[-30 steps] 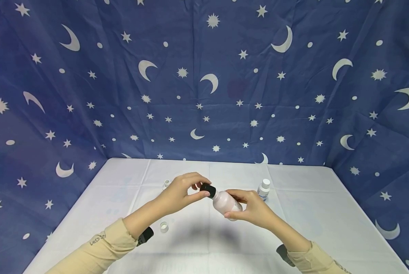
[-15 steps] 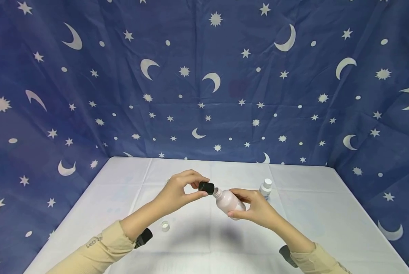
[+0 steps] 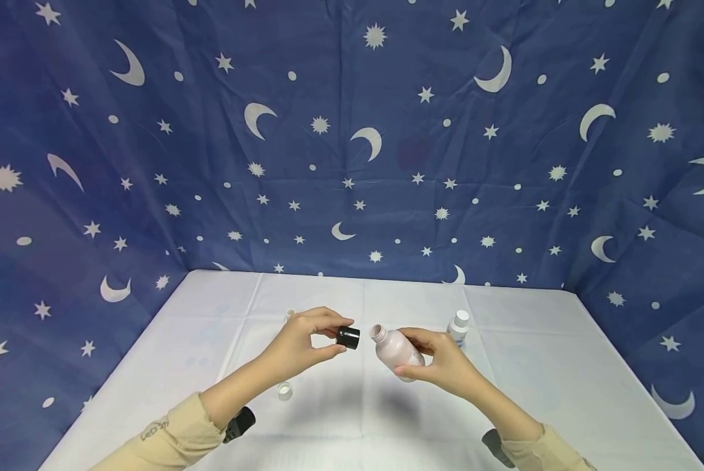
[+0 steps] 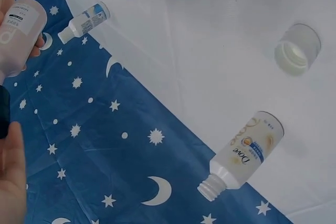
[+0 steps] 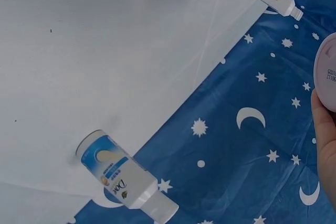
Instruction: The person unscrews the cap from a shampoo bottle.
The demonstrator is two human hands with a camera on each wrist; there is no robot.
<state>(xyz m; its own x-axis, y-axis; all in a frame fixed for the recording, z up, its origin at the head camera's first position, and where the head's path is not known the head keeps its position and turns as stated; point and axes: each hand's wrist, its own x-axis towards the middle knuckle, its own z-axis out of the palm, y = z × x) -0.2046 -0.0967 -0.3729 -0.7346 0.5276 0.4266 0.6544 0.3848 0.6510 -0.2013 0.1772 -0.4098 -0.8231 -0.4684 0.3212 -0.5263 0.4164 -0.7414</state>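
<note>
Between thumb and fingertips, my left hand (image 3: 305,337) pinches a black bottle cap (image 3: 348,337). My right hand (image 3: 440,360) grips a pale pink bottle (image 3: 396,352) round its body, tilted toward the left above the table. Its threaded mouth is bare and faces the cap, with a small gap between them. In the left wrist view the black cap (image 4: 4,111) and the pink bottle (image 4: 20,35) show at the left edge. The right wrist view shows just the base of the pink bottle (image 5: 326,72) and part of my right hand (image 5: 326,145).
A white-capped Dove bottle (image 3: 457,327) stands behind my right hand. An uncapped Dove bottle (image 4: 244,153) stands behind my left hand, mostly hidden in the head view. A small clear cap (image 3: 284,391) lies on the white-covered table (image 3: 523,366). A starry blue curtain (image 3: 352,163) encloses the back and sides.
The black cap has come off the pink bottle's neck. My left hand has moved it left and slightly down, and the pink bottle has shifted slightly right, opening a gap.
</note>
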